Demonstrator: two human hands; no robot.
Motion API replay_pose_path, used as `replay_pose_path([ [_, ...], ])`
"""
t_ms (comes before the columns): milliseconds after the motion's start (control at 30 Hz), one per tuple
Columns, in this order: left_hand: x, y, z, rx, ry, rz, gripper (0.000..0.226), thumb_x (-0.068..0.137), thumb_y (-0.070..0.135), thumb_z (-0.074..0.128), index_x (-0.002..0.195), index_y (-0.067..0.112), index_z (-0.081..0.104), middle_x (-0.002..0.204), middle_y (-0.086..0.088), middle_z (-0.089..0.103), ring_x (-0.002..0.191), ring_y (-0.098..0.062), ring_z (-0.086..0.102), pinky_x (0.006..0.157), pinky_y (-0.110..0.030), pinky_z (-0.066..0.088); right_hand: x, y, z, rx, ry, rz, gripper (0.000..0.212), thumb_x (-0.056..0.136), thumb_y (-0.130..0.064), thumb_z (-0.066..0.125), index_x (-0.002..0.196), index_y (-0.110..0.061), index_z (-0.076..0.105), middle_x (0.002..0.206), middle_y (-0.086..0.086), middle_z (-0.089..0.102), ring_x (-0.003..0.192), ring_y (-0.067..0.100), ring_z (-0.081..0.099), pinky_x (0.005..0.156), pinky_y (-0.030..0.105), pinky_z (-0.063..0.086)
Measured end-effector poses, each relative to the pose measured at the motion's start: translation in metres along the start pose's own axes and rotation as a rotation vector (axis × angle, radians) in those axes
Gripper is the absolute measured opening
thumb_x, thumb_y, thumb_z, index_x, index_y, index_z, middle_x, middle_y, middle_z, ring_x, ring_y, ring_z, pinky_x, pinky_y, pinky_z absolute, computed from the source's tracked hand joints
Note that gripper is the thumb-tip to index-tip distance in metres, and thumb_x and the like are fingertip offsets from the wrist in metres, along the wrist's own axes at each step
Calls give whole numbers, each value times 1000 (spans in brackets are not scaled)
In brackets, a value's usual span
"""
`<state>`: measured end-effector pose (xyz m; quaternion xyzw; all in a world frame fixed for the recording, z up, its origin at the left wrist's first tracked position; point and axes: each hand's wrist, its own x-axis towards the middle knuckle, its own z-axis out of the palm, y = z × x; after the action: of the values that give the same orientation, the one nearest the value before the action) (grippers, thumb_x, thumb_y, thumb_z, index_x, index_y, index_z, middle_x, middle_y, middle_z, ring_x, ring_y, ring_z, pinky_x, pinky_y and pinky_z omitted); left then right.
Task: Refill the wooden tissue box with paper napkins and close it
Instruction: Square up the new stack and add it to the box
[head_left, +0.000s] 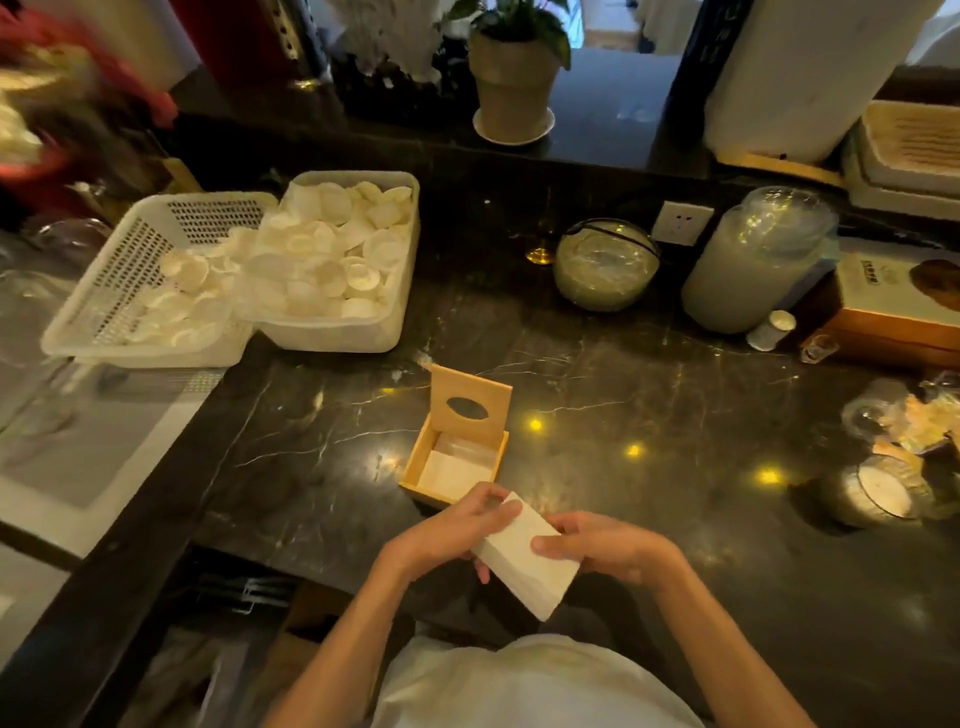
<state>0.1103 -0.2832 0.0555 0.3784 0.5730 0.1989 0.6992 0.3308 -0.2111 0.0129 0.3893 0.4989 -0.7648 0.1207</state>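
The wooden tissue box (415, 462) stands on the dark marble counter, its lid (470, 405) with the oval slot swung up at the back. A few white napkins (452, 475) lie low inside it. Just in front of the box I hold a thick white stack of paper napkins (524, 564) above the counter's near edge. My left hand (457, 525) grips the stack's left side with fingers curled over its top end. My right hand (602, 545) grips its right side, thumb on top.
A perforated white basket (98, 317) and a plastic tub (332, 335) of white paper cups sit at the back left. A glass bowl (605, 265), a tall jar (753, 265), a small white bottle (771, 330) and boxes (893, 312) stand at the right. A potted plant (514, 83) is on the ledge.
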Motion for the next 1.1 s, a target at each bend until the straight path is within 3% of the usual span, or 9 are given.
replay_pose_path([
  [100, -5, -3, -21, 81, 298, 132, 27, 102, 42, 43, 116, 23, 56, 101, -5, 64, 76, -13, 63, 66, -31, 57, 10, 7, 14, 398, 8, -42, 67, 76, -35, 80, 134, -15, 51, 131, 13, 60, 121, 26, 60, 99, 40, 52],
  [233, 14, -17, -69, 294, 808, 217, 25, 102, 29, 47, 126, 27, 53, 124, 10, 51, 116, -8, 47, 101, -35, 45, 25, 12, 30, 963, -8, -159, 82, 70, -13, 87, 140, -8, 46, 130, 24, 61, 122, 39, 59, 96, 52, 50],
  [333, 27, -26, -93, 178, 575, 127, 45, 102, 42, 41, 146, 32, 36, 142, 7, 45, 132, -11, 44, 108, -35, 42, 36, 2, 53, 1303, 36, -290, 86, 60, -8, 91, 136, -8, 50, 124, 27, 63, 110, 41, 64, 101, 53, 42],
  [433, 32, -29, -100, 19, 371, 178, 43, 106, 34, 37, 148, 35, 34, 140, 7, 52, 118, 0, 54, 88, -16, 50, 44, -18, 70, 1476, 80, -473, 72, 66, -12, 85, 131, -7, 54, 116, 25, 66, 105, 40, 66, 102, 48, 39],
  [533, 32, -34, -112, -119, 287, 124, 49, 105, 31, 38, 150, 47, 26, 151, 8, 42, 125, -8, 51, 100, -32, 49, 54, -29, 79, 1555, 93, -555, 67, 78, -16, 77, 139, -11, 48, 131, 19, 61, 122, 37, 59, 109, 45, 35],
  [667, 25, -30, -124, -255, 167, 57, 52, 105, 24, 40, 150, 46, 28, 144, 8, 49, 121, -11, 55, 84, -27, 51, 67, -26, 84, 1532, 190, -568, 72, 68, -14, 86, 134, -11, 59, 133, 14, 62, 121, 33, 61, 101, 46, 49],
  [800, 25, -31, -133, -271, 62, 37, 54, 104, 20, 40, 151, 44, 24, 148, 3, 45, 126, -17, 50, 85, -27, 50, 58, -36, 73, 1289, 328, -535, 86, 63, -18, 91, 138, -14, 50, 134, 18, 60, 121, 36, 60, 94, 47, 55],
  [967, 29, -26, -148, -265, -35, 20, 59, 104, 19, 39, 153, 43, 16, 151, 1, 34, 116, -14, 47, 86, -29, 49, 40, -132, 55, -34, 481, -146, 65, 80, -37, 74, 135, -22, 42, 130, 2, 57, 114, 14, 61, 88, 24, 53],
  [1100, 30, -29, -157, -229, -71, 23, 59, 104, 20, 40, 152, 43, 15, 140, 8, 40, 105, -3, 52, 85, -25, 49, 71, -175, 56, -669, 456, 154, 60, 92, -29, 63, 144, -32, 32, 146, 1, 48, 132, 21, 47, 107, 41, 41],
])
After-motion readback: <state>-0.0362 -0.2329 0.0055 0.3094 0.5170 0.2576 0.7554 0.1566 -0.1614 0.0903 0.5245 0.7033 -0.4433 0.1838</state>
